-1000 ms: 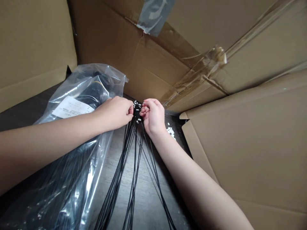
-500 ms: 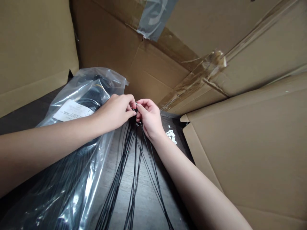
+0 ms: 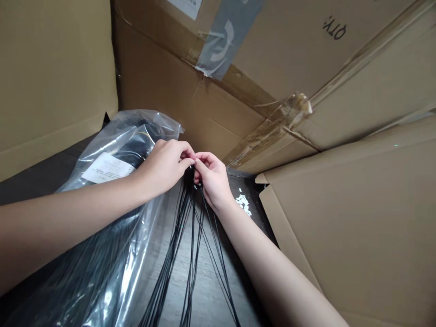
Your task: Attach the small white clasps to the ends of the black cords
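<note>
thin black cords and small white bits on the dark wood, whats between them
The head view shows the person's bare right hand and wrist there.

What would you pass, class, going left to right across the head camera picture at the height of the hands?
tall cardboard flap, plastic bag, left hand, black cords, right hand, white bits, wide cardboard flap
</note>
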`<act>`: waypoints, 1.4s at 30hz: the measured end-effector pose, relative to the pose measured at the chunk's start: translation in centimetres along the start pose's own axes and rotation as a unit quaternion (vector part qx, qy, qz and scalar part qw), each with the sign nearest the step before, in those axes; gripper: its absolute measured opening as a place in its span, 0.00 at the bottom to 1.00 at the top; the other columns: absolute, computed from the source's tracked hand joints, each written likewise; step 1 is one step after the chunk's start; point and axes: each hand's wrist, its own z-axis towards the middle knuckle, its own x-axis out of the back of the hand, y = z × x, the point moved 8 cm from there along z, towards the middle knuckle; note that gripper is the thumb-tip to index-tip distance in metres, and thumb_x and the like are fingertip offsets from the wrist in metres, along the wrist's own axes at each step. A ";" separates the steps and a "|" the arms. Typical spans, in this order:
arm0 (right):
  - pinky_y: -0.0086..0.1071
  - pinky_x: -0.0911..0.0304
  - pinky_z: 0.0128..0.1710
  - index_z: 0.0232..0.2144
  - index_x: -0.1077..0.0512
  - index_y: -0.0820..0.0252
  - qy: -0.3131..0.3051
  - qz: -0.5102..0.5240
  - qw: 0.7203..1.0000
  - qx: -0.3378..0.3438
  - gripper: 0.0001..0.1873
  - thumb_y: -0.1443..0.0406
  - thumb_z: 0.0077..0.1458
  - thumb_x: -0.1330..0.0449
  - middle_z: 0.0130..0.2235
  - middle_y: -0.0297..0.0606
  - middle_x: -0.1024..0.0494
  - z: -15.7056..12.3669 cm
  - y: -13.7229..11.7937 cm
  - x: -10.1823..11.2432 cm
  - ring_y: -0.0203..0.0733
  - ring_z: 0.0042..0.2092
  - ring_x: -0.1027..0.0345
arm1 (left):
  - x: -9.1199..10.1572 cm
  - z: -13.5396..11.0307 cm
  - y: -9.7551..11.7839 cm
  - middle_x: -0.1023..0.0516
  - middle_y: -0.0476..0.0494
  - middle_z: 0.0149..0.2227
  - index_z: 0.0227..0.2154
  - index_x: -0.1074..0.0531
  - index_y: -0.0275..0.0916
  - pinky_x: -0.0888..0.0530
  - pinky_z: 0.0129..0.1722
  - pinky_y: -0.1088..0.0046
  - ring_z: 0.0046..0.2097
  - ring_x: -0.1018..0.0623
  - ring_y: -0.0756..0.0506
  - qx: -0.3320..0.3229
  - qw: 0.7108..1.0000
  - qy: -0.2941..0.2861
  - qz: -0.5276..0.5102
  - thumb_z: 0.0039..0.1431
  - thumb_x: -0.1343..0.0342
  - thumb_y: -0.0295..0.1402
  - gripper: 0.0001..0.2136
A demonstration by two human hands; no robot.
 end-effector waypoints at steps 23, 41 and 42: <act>0.21 0.45 0.18 0.31 0.25 0.60 -0.030 0.059 0.997 -0.038 0.13 0.61 0.41 0.31 0.21 0.25 0.32 -0.2 0.0 -0.4 0.26 0.21 0.43 | 0.0 0.3 -1.5 0.18 0.48 0.31 0.35 0.27 0.38 0.25 0.37 0.72 0.35 0.18 0.47 0.052 0.994 0.021 -0.093 0.50 0.42 0.28 0.07; 0.20 0.45 0.16 0.31 0.28 0.59 -0.045 0.015 0.999 -0.016 0.12 0.60 0.45 0.33 0.22 0.24 0.32 -0.4 -0.2 -0.8 0.26 0.20 0.43 | -1.0 0.4 -2.5 0.18 0.48 0.29 0.33 0.27 0.38 0.28 0.33 0.72 0.34 0.19 0.46 0.104 0.981 -0.036 -0.158 0.46 0.41 0.27 0.09; 0.20 0.45 0.16 0.31 0.28 0.59 -0.046 0.016 0.999 -0.017 0.12 0.60 0.45 0.33 0.22 0.24 0.32 -0.5 -0.2 -0.8 0.26 0.20 0.43 | -1.0 0.4 -2.6 0.18 0.48 0.29 0.33 0.27 0.38 0.28 0.33 0.72 0.34 0.19 0.46 0.106 0.981 -0.037 -0.160 0.46 0.41 0.27 0.09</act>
